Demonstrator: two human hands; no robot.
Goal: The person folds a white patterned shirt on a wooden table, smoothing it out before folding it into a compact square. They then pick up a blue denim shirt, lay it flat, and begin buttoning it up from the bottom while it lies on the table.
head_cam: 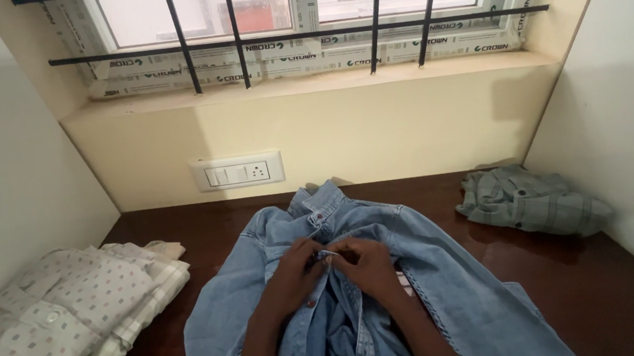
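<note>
A light blue denim shirt (440, 266) lies spread on the dark wooden table (603, 292), collar toward the wall. My left hand (297, 271) and my right hand (370, 263) meet at the front placket just below the collar. Both pinch the fabric edges together around a small button between the fingertips. Reddish buttons run down the placket under my left wrist. My forearms cover the lower middle of the shirt.
A folded white patterned shirt (61, 311) lies on a stack at the left. A crumpled grey-green checked shirt (531, 200) sits at the right near the wall. A white switch and socket plate (237, 171) is on the wall below a barred window.
</note>
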